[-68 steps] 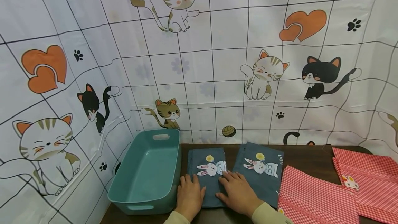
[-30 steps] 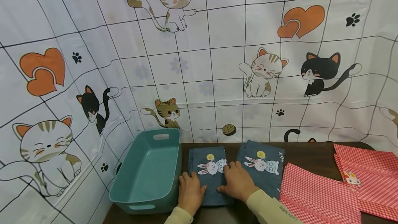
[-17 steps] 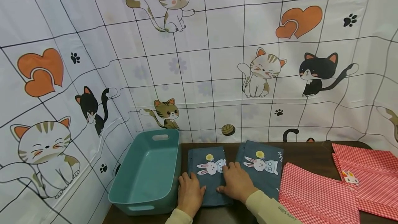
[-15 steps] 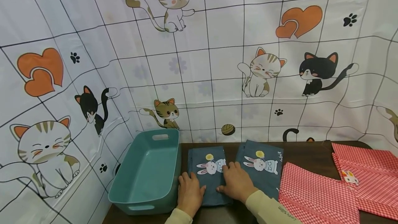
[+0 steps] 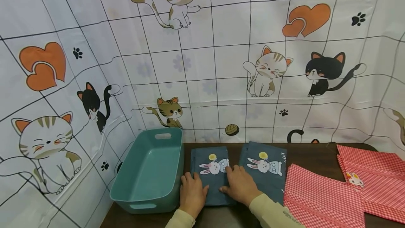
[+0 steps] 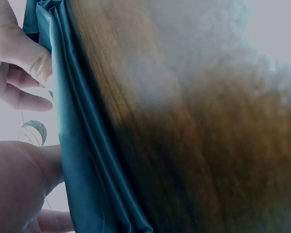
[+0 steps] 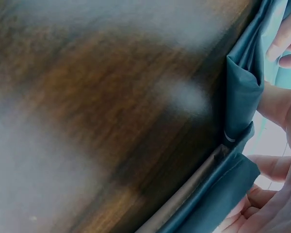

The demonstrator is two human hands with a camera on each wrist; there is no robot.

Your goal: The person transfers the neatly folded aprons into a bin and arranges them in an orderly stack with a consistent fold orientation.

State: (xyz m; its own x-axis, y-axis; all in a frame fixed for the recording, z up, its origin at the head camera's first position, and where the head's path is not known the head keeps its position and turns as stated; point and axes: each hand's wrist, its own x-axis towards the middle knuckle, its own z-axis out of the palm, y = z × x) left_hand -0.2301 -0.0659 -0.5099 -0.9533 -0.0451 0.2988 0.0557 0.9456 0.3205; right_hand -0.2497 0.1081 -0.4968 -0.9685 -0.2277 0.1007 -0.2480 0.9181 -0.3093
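A folded dark teal cloth [image 5: 215, 189] with a rabbit print lies flat between my two hands in the head view. My left hand [image 5: 192, 192] rests along its left edge, beside the green bin. At its right edge, my right hand [image 5: 241, 185] touches the cloth with bent fingers, thumb toward the cloth's middle. The left wrist view shows the layered front folds of the cloth [image 6: 80, 126], with the thumb side of the left hand [image 6: 19, 182] against them. Folded layers [image 7: 245, 92] also show in the right wrist view, next to the right hand [image 7: 276, 204].
A green plastic bin [image 5: 147, 175] stands at the left. Right of my right hand lies a second dark teal folded cloth [image 5: 269, 182] with a rabbit. Red checked cloths [image 5: 322, 196] overlap farther right on the dark wooden table [image 5: 311, 156]. A cat-print sheet [image 5: 202, 62] hangs behind.
My right hand has shifted slightly away from me along the cloth's right edge, its fingers now more bent. The left hand stays nearly still. The head view has tilted a little.
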